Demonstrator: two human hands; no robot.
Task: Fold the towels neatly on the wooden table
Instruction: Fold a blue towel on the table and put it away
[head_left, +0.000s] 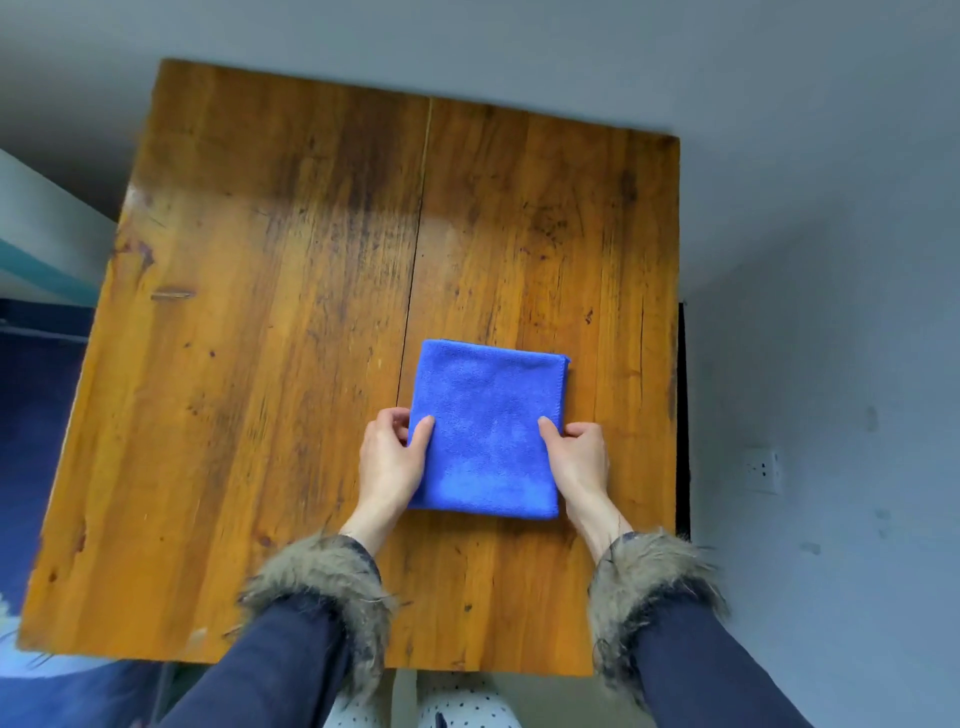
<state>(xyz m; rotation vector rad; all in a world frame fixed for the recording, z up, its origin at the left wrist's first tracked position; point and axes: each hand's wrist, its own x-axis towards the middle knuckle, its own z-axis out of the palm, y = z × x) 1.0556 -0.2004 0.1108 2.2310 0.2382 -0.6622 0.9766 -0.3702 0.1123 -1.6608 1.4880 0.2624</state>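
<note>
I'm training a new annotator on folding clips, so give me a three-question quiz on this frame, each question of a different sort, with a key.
1. True or false: the blue towel lies unfolded and crumpled.
2. Multiple choice: where does the towel lie on the wooden table? A) far left corner B) near edge, right of the centre seam C) hanging off the far edge
3. Fill in: the left hand and right hand grip the towel at its two ____.

Key: 1 false, it is a flat folded rectangle; 2 B; 3 sides.
</note>
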